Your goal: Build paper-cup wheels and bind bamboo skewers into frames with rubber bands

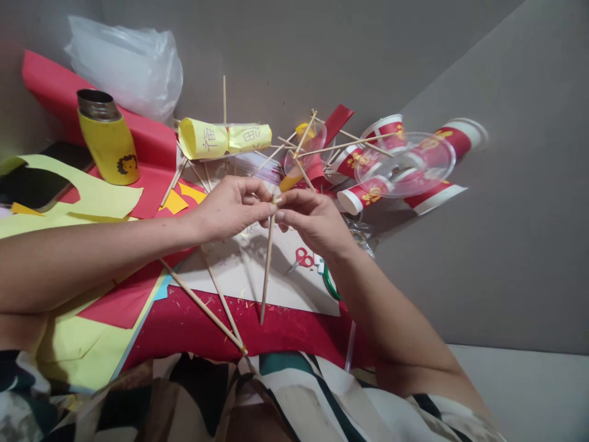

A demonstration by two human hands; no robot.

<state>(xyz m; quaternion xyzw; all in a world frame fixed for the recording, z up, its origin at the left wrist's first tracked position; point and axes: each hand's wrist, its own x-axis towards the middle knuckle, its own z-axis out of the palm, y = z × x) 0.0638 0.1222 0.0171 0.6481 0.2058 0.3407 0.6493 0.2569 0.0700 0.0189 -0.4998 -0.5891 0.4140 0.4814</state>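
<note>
My left hand (pixel 234 207) and my right hand (pixel 315 221) meet at the middle, fingertips pinched around the upper end of a thin wooden stick (pixel 267 270). The stick hangs down toward the red cloth (pixel 294 334). A small pale piece shows at the joint between the fingertips; its details are hidden. More sticks (pixel 221 294) form a narrow V below my left wrist, joined near my lap. Behind my hands stands a stick frame (pixel 301 144) with yellow paper pieces (pixel 202 138) bearing written characters.
Red paper cups (pixel 370 193) and a clear plastic lid (pixel 437 181) are at the back right. Red scissors (pixel 304 258) lie on white board (pixel 299 294). A yellow bottle (pixel 109 144), red paper (pixel 156 144), a plastic bag (pixel 133 67) and a dark phone (pixel 37 187) are left. Grey walls close off the back.
</note>
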